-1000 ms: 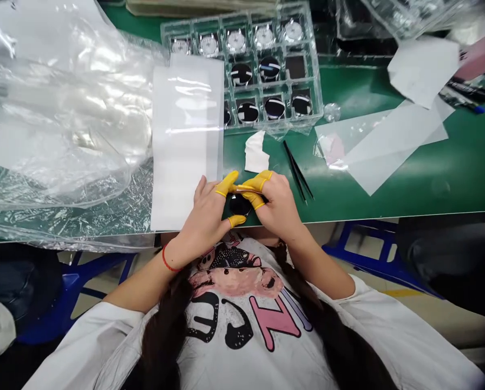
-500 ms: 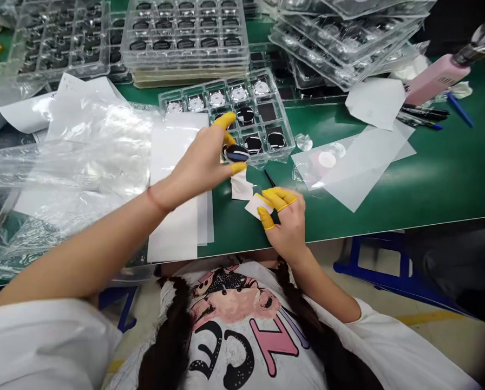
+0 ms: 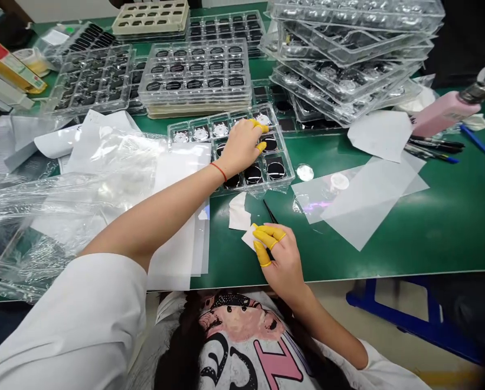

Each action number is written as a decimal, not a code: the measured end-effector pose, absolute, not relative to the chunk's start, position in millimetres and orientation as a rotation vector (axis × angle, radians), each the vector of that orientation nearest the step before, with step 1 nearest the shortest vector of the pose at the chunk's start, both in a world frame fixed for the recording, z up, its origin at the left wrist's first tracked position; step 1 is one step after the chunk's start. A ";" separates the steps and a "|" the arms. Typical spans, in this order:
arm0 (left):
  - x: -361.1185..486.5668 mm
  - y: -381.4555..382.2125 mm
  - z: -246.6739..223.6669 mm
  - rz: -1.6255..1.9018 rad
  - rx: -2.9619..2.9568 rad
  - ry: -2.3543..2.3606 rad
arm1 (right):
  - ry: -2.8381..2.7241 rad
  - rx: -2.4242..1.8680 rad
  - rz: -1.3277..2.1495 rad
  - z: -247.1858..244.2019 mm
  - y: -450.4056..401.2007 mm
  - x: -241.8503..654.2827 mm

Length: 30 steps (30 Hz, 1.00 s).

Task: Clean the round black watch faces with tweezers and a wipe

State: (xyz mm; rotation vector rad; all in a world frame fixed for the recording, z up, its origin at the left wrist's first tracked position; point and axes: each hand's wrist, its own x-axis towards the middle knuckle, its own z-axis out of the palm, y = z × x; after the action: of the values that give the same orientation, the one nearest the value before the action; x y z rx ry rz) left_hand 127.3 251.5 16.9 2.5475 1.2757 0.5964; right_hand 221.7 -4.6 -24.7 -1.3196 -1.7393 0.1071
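Observation:
My left hand (image 3: pixel 244 143), with yellow finger cots, reaches over a clear plastic tray (image 3: pixel 289 172). Its fingertips are apart beside the top right compartment, where a silvery round piece (image 3: pixel 262 120) sits; I see nothing held between them. Just below, a glossy black disc (image 3: pixel 269 143) lies in the right compartment of the middle row. More black discs (image 3: pixel 275 170) fill the front row. My right hand (image 3: pixel 281 257), also in yellow finger cots, pinches a small white wipe (image 3: pixel 249 237) near the table's front. A thin black tool (image 3: pixel 270 210) points out from behind its fingers.
A crumpled white wipe (image 3: pixel 239 212) lies before the tray. Stacked clear trays (image 3: pixel 196 89) stand behind, with a taller, skewed stack (image 3: pixel 348 81) at back right. Plastic bags (image 3: pixel 84 184) and paper (image 3: pixel 177 227) cover the left. A pink bottle (image 3: pixel 439 115) and translucent sheets (image 3: pixel 372 203) are right.
The black disc my left hand held is out of its fingers; a disc now sits in the formerly vacant middle-row compartment. That hand has moved right and farther back. The view has tilted up.

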 end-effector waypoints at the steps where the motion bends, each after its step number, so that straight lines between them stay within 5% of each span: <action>1: 117.6 253.9 18.9 0.603 2.529 1.327 | -1.748 -1.306 0.114 -24.1 -4.8 221.9; 8: 73.3 294.2 36.3 0.533 2.471 1.464 | -1.800 -1.284 0.077 -22.6 -6.9 226.3; 20: 113.1 367.6 33.2 0.218 2.523 1.367 | -1.755 -1.303 0.114 -22.7 -4.8 226.7; 30: 58.7 208.5 88.2 0.511 2.824 1.033 | -1.484 -1.384 0.313 -27.5 -12.7 232.9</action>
State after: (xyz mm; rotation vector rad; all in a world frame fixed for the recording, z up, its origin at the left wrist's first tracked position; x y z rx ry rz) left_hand 58.7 208.5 88.2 2.8242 1.0325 0.5108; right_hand 232.9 -12.7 -27.5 -1.3840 -1.4841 0.3131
